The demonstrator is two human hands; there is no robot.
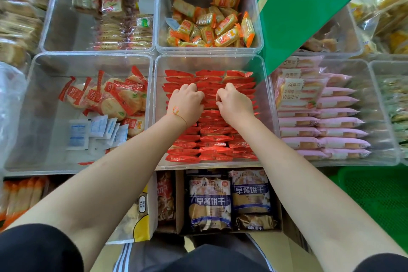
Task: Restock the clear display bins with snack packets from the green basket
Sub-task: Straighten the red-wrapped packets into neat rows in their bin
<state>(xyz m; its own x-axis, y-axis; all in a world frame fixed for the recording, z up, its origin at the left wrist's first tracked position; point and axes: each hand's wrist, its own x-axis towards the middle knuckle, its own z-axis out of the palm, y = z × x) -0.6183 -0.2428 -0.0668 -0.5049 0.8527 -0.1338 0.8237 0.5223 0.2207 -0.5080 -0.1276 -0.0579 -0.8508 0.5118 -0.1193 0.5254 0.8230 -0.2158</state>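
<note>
Red packets (212,137) fill the clear middle bin (266,104) in neat rows, and that's where both your hands are. Your left hand (185,101) and right hand (235,104) sit side by side on top of the rows toward the far end of that bin, fingers curled down into the packets, so they look pinched onto a few red ones, though I can't tell exactly how many. Left of that bin there's a half-empty bin (33,99) with round cracker packs (110,97) and small white sachets (97,131). Behind it, a bin of orange-yellow packets (212,26). To its right, a bin of pink bread packs (326,115), with a green box (304,11) leaning just behind. The green basket (379,201) is down at the near right, mostly out of frame.
</note>
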